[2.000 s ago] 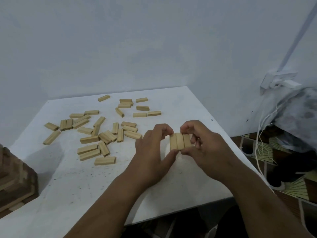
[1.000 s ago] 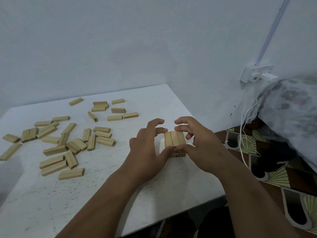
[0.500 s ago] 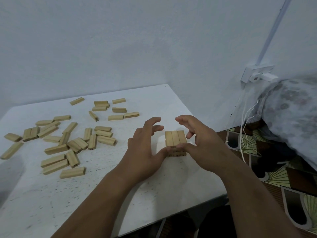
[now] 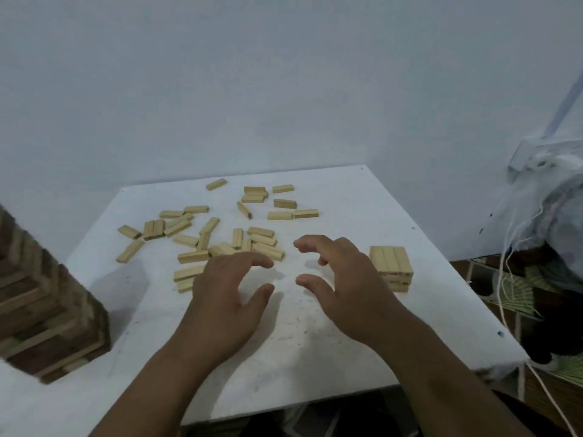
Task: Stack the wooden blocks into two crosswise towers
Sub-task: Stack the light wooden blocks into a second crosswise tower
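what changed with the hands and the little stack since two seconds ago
Both hands let go of the small stack. The left hand and right hand now hover empty to its left, nearer the loose blocks. The stack stands alone near the right edge of the table. The loose blocks lie as before.

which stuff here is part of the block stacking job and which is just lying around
Part of the job:
- small crosswise tower
- loose wooden blocks
- tall tower at the table's left edge
- left hand and right hand, both holding nothing

Just lying about:
- white cords
- wall socket
- patterned floor tiles
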### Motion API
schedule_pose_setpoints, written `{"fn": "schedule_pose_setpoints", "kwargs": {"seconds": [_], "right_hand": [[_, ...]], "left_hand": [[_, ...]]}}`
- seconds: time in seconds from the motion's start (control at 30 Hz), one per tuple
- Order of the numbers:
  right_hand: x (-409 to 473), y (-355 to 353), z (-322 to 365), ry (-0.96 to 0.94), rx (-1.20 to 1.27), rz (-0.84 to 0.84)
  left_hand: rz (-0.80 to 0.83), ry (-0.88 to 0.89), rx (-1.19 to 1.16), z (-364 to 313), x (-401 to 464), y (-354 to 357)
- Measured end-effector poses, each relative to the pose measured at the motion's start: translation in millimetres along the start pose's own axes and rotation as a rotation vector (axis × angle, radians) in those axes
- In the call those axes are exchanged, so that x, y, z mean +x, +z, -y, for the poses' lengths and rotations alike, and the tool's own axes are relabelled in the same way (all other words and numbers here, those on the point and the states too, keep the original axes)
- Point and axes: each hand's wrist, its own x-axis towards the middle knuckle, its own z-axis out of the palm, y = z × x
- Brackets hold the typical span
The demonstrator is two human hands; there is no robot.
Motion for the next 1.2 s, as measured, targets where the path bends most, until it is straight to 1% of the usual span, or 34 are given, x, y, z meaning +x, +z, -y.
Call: {"fn": "schedule_pose_setpoints", "kwargs": {"seconds": [0.1, 0.2, 0.33, 0.4, 0.5, 0.57, 0.6, 0.7, 0.77, 0.87, 0.9, 0.97, 1.07, 1.2], "right_hand": [[6.2, 24.4, 11.8, -0.046, -0.009, 0.065], [14.9, 43.0, 17.2, -0.083, -0.133, 0.114], [28.1, 57.1, 14.2, 0.022, -0.314, 0.204], [32.4, 63.0, 11.8, 0.041, -0.354, 0.201], [35.6, 68.5, 9.3, 0.033, -0.305, 0.101], [34.3, 69.7, 8.4, 0.066, -0.215, 0.069], [33.3, 69.4, 6.5, 0.053, -0.199, 0.067], [33.5, 66.3, 3.9, -0.081, -0.256, 0.023], [34.6, 63.2, 6.3, -0.074, -0.260, 0.037], [36.4, 63.3, 4.8, -0.009, -0.375, 0.167], [35.8, 63.9, 3.8, -0.005, -0.394, 0.183], [33.0, 64.5, 3.9, -0.021, -0.359, 0.154], [24.4, 63.9, 4.8, -0.113, -0.293, 0.101], [8.6, 58.7, 6.6, -0.180, -0.254, 0.121]], "left_hand": [[-0.028, -0.101, 0.061, 22.3, -7.8, -18.0], [0.007, -0.134, 0.125, 41.4, -9.9, -26.1], [0.065, -0.168, 0.110, 47.6, -14.4, -24.3], [0.092, -0.146, 0.096, 49.9, -16.1, -23.2], [0.092, -0.068, 0.060, 56.2, -14.7, -20.7], [0.092, -0.063, 0.026, 54.8, -13.8, -19.4], [0.089, -0.062, 0.013, 53.6, -13.4, -18.6], [0.064, -0.059, -0.013, 54.2, -12.5, -15.4], [0.040, -0.051, -0.036, 54.7, -12.6, -13.4], [0.028, -0.037, -0.016, 51.0, -12.8, -11.2], [0.020, -0.030, -0.006, 50.6, -12.2, -9.9], [-0.003, -0.023, 0.008, 51.8, -11.3, -7.7], [-0.018, -0.004, 0.025, 53.2, -9.2, -2.7], [-0.022, 0.022, 0.026, 44.4, -10.0, 3.9]]}}
